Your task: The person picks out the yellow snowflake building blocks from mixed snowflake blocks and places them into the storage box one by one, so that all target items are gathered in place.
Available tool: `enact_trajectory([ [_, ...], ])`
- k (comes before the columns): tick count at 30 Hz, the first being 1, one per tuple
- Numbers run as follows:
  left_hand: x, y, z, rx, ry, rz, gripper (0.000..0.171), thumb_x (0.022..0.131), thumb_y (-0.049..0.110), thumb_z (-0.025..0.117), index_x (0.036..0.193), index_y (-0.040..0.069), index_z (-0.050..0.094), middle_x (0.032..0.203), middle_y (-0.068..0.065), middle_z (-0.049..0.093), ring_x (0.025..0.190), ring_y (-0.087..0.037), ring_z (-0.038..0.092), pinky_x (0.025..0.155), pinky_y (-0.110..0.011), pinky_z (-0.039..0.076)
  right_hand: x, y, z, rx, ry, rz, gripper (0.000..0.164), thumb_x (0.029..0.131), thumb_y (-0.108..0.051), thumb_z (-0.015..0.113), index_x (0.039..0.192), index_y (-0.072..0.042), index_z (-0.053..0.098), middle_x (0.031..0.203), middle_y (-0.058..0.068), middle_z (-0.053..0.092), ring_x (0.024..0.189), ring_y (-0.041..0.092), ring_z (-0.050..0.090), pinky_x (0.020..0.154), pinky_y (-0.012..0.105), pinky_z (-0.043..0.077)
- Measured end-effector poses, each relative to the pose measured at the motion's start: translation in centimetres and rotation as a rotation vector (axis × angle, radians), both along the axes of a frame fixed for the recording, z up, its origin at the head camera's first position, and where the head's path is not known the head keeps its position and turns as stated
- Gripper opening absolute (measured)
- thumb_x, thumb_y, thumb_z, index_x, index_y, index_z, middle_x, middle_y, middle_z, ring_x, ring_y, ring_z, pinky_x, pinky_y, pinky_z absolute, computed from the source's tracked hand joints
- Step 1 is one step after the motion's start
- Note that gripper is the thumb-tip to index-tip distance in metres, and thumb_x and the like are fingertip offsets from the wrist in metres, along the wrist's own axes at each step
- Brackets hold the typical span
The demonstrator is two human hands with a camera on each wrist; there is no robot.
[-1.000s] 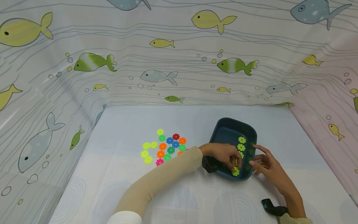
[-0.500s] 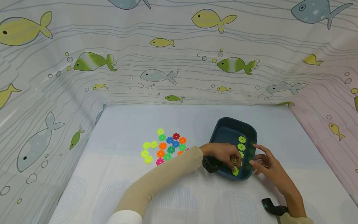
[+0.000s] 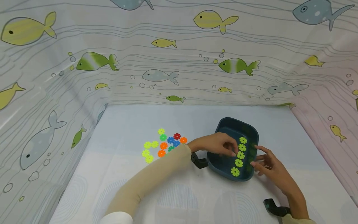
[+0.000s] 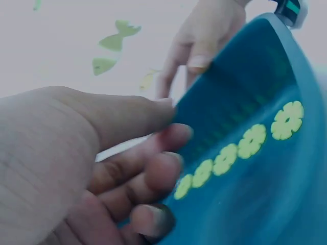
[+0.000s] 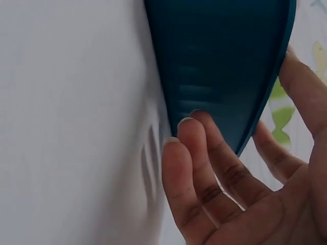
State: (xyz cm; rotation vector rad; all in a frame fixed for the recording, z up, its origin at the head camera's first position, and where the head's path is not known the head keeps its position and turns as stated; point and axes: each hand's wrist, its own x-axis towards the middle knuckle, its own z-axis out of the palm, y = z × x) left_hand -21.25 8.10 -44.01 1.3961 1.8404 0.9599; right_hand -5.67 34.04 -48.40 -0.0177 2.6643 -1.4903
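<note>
A dark blue rectangular tray [image 3: 219,166] stands on the right half of the table. Inside it, several yellow-green slotted plastic flower discs [image 3: 235,171] lie in a row along the right side. My left hand [image 3: 218,143] hovers over the tray's left part with loosely bent fingers; the left wrist view shows nothing between thumb and fingertips. At the tray's right side, my right hand [image 3: 269,166] rests its fingertips on the outer wall and rim. In the right wrist view its fingers [image 5: 177,168] extend, spread, against the blue wall.
Left of the tray lies a loose group of flower discs in yellow-green, green, blue, red and orange [image 3: 161,153]. My left forearm [image 3: 151,177] crosses in front and hides part of it. A fish-print cloth [image 3: 195,62] forms walls around the table.
My left hand has let go of a yellow-green disc at the row and moved up and to the left. The whole row now shows. My right hand keeps its place at the tray.
</note>
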Motion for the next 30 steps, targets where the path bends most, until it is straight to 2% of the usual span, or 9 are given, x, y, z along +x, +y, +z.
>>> enact_trajectory([
  [4, -0.5, -2.8, 0.5, 0.105, -0.029, 0.094, 0.019, 0.103, 0.02, 0.066, 0.117, 0.008, 0.07, 0.097, -0.006, 0.071, 0.075, -0.024, 0.064, 0.065, -0.03, 0.056, -0.1, 0.1, 0.4, 0.072, -0.043, -0.019, 0.078, 0.099, -0.034, 0.071, 0.162, -0.021, 0.026, 0.127, 0.023, 0.06, 0.088, 0.025, 0.068, 0.068, 0.037, 0.056],
  [7, -0.8, -5.1, 0.8, 0.15, -0.059, 0.171, 0.019, 0.103, 0.021, 0.065, 0.117, 0.009, 0.07, 0.095, -0.007, 0.069, 0.074, -0.025, 0.062, 0.063, -0.032, 0.054, 0.0, 0.2, 0.6, 0.113, -0.067, -0.032, 0.08, 0.097, -0.038, 0.073, 0.162, -0.021, 0.027, 0.127, 0.022, 0.059, 0.088, 0.026, 0.067, 0.069, 0.037, 0.055],
  [13, -1.3, -10.0, 0.5, 0.147, -0.129, 0.323, 0.015, 0.102, 0.025, 0.067, 0.114, 0.017, 0.071, 0.101, -0.01, 0.069, 0.078, -0.039, 0.061, 0.069, -0.053, 0.054, 0.1, 0.4, 0.8, 0.149, -0.088, -0.043, 0.084, 0.095, -0.038, 0.075, 0.161, -0.017, 0.028, 0.128, 0.023, 0.058, 0.087, 0.026, 0.065, 0.07, 0.037, 0.053],
  [15, -1.4, -11.5, 0.2, 0.14, -0.129, 0.358, 0.014, 0.102, 0.028, 0.067, 0.114, 0.021, 0.071, 0.101, -0.012, 0.069, 0.078, -0.039, 0.06, 0.07, -0.053, 0.054, 0.1, 0.4, 0.8, 0.143, -0.096, -0.049, 0.084, 0.095, -0.038, 0.076, 0.162, -0.018, 0.028, 0.13, 0.024, 0.058, 0.088, 0.026, 0.065, 0.07, 0.037, 0.053],
  [22, -1.4, -16.4, -0.6, 0.137, -0.106, 0.445, 0.014, 0.102, 0.03, 0.067, 0.113, 0.024, 0.071, 0.101, -0.02, 0.068, 0.075, -0.032, 0.059, 0.069, -0.033, 0.05, -0.1, 0.1, 0.3, 0.109, -0.094, -0.049, 0.084, 0.096, -0.037, 0.074, 0.163, -0.023, 0.024, 0.131, 0.024, 0.057, 0.088, 0.025, 0.066, 0.07, 0.037, 0.055],
  [24, -1.2, -17.7, -0.7, 0.132, -0.109, 0.475, 0.014, 0.102, 0.029, 0.067, 0.113, 0.023, 0.071, 0.101, -0.02, 0.068, 0.076, -0.032, 0.059, 0.068, -0.032, 0.05, -0.2, 0.0, 0.2, 0.112, -0.086, -0.044, 0.083, 0.097, -0.037, 0.073, 0.163, -0.024, 0.024, 0.13, 0.024, 0.057, 0.088, 0.025, 0.067, 0.069, 0.036, 0.055],
  [30, -0.8, -21.4, -1.2, 0.099, -0.063, 0.579, 0.025, 0.101, 0.03, 0.068, 0.116, 0.01, 0.071, 0.105, -0.009, 0.07, 0.088, -0.032, 0.063, 0.073, -0.033, 0.053, -0.2, -0.2, 0.1, 0.115, -0.048, -0.024, 0.08, 0.098, -0.034, 0.072, 0.163, -0.025, 0.025, 0.127, 0.023, 0.059, 0.085, 0.024, 0.068, 0.067, 0.035, 0.056],
])
